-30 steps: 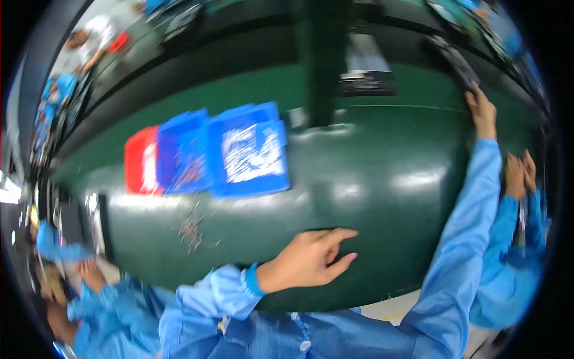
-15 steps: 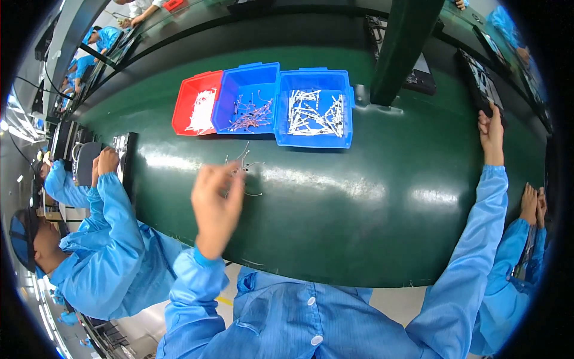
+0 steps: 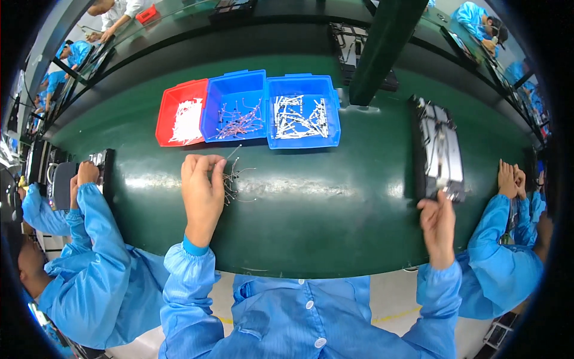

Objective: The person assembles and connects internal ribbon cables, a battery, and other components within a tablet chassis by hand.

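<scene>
On our far left sat a neighbour (image 3: 104, 239), then the red bin (image 3: 170, 106) of white bits, with our left hand (image 3: 203, 185) below it, thumb and forefinger closed together on a thin wire (image 3: 235, 151) beside the loose wires (image 3: 229, 190) on the green table (image 3: 311, 227). Two blue bins (image 3: 304, 143) followed, then a green post (image 3: 382, 54) partly blocking our sight of a second device (image 3: 348, 43). Farther right lay the flat device (image 3: 442, 143), its near end gripped by our right hand (image 3: 438, 230), fingers curled.
</scene>
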Demonstrator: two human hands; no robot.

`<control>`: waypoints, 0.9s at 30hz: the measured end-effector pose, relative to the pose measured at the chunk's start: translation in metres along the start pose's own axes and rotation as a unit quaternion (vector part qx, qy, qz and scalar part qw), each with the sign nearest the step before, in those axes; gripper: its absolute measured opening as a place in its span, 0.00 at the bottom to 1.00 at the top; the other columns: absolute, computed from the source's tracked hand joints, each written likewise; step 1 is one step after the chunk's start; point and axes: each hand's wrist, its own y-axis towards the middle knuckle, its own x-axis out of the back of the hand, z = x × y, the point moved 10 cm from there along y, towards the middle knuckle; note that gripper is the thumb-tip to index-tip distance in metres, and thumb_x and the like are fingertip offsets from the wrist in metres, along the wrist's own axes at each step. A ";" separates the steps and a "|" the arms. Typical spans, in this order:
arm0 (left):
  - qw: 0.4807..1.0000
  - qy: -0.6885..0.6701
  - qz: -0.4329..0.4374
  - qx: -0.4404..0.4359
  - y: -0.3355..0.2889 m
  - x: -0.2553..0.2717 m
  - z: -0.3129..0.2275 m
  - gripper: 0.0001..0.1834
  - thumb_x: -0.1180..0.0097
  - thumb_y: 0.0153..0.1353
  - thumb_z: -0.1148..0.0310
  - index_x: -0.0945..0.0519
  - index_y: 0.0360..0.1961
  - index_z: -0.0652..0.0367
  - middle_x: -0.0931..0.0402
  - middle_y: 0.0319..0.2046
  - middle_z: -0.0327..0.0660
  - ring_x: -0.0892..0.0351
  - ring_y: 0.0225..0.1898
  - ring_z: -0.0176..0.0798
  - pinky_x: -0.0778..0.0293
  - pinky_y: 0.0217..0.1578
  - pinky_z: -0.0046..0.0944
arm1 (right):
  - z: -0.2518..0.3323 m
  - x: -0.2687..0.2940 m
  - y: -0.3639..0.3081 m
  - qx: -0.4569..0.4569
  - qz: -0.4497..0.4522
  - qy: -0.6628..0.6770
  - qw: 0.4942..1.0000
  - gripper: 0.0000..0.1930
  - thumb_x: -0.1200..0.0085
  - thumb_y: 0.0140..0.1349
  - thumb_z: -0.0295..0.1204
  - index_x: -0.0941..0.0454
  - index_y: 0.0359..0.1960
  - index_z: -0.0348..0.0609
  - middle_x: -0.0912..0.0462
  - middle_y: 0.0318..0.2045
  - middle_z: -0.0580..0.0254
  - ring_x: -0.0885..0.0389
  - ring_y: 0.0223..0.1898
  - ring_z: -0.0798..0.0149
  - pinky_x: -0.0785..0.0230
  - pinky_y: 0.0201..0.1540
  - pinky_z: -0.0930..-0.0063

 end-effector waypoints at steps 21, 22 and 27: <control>0.845 -0.484 0.180 0.139 -0.098 -0.137 -0.156 0.10 0.43 0.68 0.65 0.20 0.37 0.62 0.35 0.64 0.56 0.34 0.64 0.53 0.37 0.62 0.46 | 0.077 -0.114 -0.029 0.388 0.099 -0.561 0.725 0.19 0.52 0.71 0.42 0.24 0.57 0.47 0.25 0.48 0.42 0.17 0.38 0.45 0.24 0.43 0.61; 0.859 -0.465 0.172 0.126 -0.097 -0.134 -0.157 0.09 0.43 0.67 0.66 0.20 0.37 0.62 0.34 0.64 0.56 0.34 0.64 0.53 0.37 0.62 0.45 | 0.071 -0.125 -0.030 0.347 0.100 -0.590 0.722 0.21 0.54 0.71 0.46 0.24 0.56 0.45 0.26 0.51 0.40 0.19 0.43 0.39 0.26 0.48 0.53; 0.882 -0.431 0.147 0.125 -0.101 -0.098 -0.138 0.04 0.42 0.65 0.72 0.20 0.34 0.62 0.35 0.63 0.56 0.35 0.65 0.50 0.39 0.64 0.45 | 0.055 -0.154 -0.057 0.344 0.136 -0.566 0.737 0.22 0.52 0.70 0.44 0.25 0.54 0.39 0.26 0.50 0.42 0.18 0.40 0.40 0.24 0.43 0.52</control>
